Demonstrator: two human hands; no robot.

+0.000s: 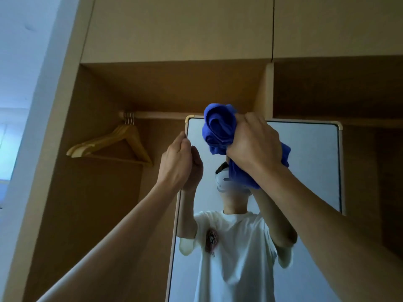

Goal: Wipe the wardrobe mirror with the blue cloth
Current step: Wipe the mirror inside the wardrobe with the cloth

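Right hand (254, 144) clutches bunched blue cloth (220, 127) against mirror (305, 162); left hand (177, 162) grips its frame edge.

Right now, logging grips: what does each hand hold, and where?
Right hand clutches the bunched blue cloth mid-bundle; left hand grips the mirror frame's left edge.

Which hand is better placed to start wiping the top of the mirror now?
The right hand. It already grips the bunched blue cloth up against the mirror near its top edge, while the left hand is busy holding the mirror's left frame edge.
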